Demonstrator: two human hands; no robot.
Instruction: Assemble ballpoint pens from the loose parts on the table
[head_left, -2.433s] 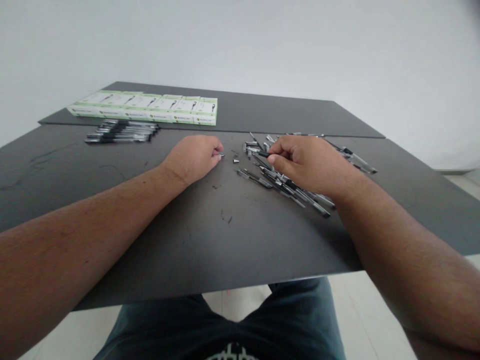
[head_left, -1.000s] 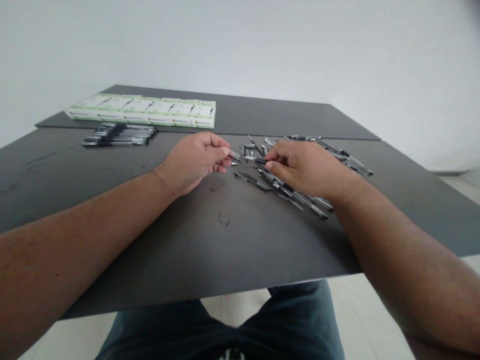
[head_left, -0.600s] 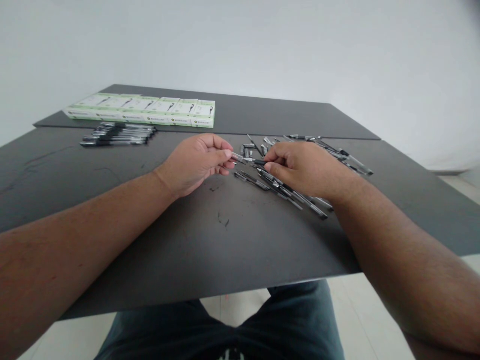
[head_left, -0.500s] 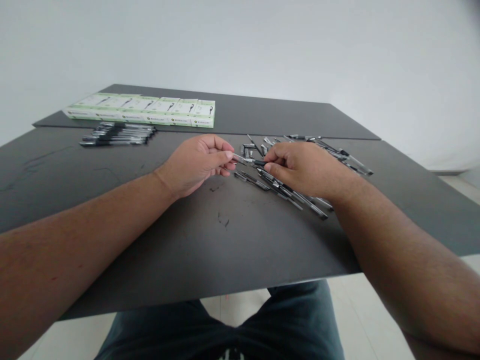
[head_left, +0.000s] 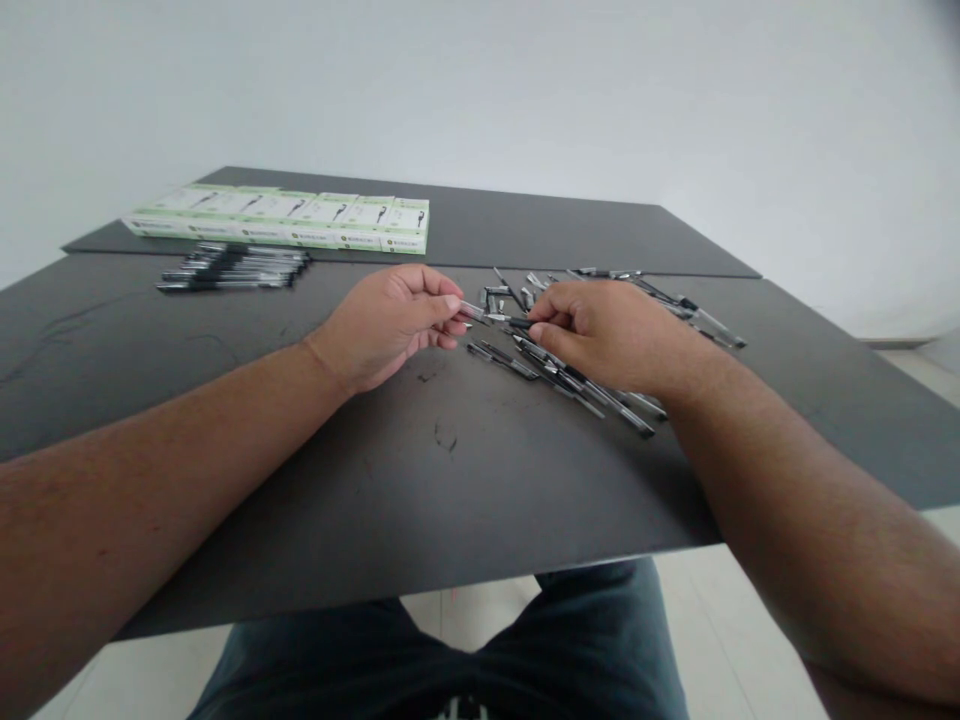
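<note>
My left hand pinches a small clear pen cap between thumb and forefinger, the other fingers loosely curled. Facing it, my right hand grips a pen by its black grip section, tip towards the cap. Cap and tip are very close; whether they touch I cannot tell. Most of the pen is hidden in my right hand. Below and beside the right hand lie several loose pens and thin pen parts. Some small clear caps are scattered just beyond the tip.
A row of white and green boxes stands at the back left of the dark table. In front of it lies a bundle of pens. More pens spread out right of my right hand. A seam crosses the table behind the pens.
My left hand has shifted slightly left with the cap, and more of the cap shows. The right hand and its pen have hardly moved.
</note>
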